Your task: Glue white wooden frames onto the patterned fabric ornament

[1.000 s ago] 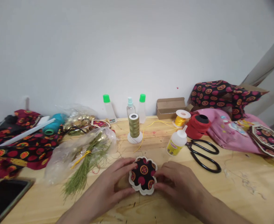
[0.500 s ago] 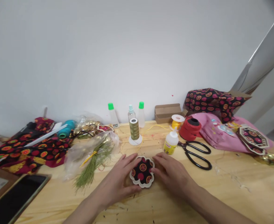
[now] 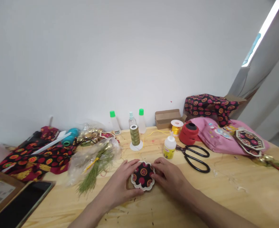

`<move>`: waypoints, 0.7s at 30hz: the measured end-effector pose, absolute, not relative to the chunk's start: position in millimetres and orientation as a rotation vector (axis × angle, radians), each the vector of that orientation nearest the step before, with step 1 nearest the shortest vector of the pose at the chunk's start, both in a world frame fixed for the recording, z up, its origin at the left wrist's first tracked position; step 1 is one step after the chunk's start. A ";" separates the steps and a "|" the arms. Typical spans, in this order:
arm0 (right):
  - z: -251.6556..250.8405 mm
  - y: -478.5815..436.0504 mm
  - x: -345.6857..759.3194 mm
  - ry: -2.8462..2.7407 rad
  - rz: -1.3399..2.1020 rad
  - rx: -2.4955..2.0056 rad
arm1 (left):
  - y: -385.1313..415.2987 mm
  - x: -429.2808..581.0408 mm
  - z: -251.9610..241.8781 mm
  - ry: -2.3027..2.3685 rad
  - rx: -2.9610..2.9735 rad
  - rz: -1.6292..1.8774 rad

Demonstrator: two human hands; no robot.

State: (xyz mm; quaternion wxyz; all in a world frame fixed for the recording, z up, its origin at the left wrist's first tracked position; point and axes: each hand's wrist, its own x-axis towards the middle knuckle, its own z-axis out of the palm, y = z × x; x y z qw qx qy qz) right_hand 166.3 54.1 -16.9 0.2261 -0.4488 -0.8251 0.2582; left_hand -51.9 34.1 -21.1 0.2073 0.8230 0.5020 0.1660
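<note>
A flower-shaped ornament (image 3: 143, 174) with a pale scalloped rim and dark patterned fabric in its middle lies at the table's near centre. My left hand (image 3: 122, 180) curves round its left side, fingertips at the upper edge and thumb at the lower edge. From the other side, my right hand (image 3: 171, 177) grips the right rim between thumb and bent fingers. Just beyond that hand stands a white glue bottle (image 3: 169, 146) with a yellow label. Black-handled scissors (image 3: 196, 156) lie to its right.
Behind my hands stands an olive thread spool (image 3: 135, 135). A green tassel (image 3: 94, 171) lies on a plastic bag at left, with a phone (image 3: 22, 202) nearer. Right of the glue are a red thread cone (image 3: 189, 133) and a pink bag (image 3: 216, 137) bearing an octagonal ornament (image 3: 250, 141).
The fingers of my right hand have drawn in closer around the ornament's right rim. My left hand keeps its place on it. The whole view has shifted slightly.
</note>
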 end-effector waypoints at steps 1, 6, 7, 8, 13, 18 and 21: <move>-17.3 54.0 166.0 -2.271 0.705 -1.245 | 34.2 -51.5 -20.5 1.399 2.288 0.458; -17.6 53.2 164.0 -2.269 0.689 -1.273 | 35.3 -51.1 -20.5 1.405 2.282 0.473; -17.4 53.0 163.7 -2.267 0.686 -1.274 | 35.7 -51.3 -21.2 1.404 2.283 0.481; -17.2 52.8 163.4 -2.265 0.683 -1.270 | 36.0 -51.7 -21.9 1.402 2.284 0.491; -16.8 52.2 163.2 -2.263 0.682 -1.246 | 37.1 -53.6 -23.2 1.393 2.295 0.527; -17.8 51.9 164.2 -2.258 0.669 -1.253 | 37.5 -52.6 -21.4 1.401 2.289 0.539; -17.5 51.1 164.3 -2.260 0.667 -1.257 | 37.8 -51.3 -21.1 1.412 2.282 0.526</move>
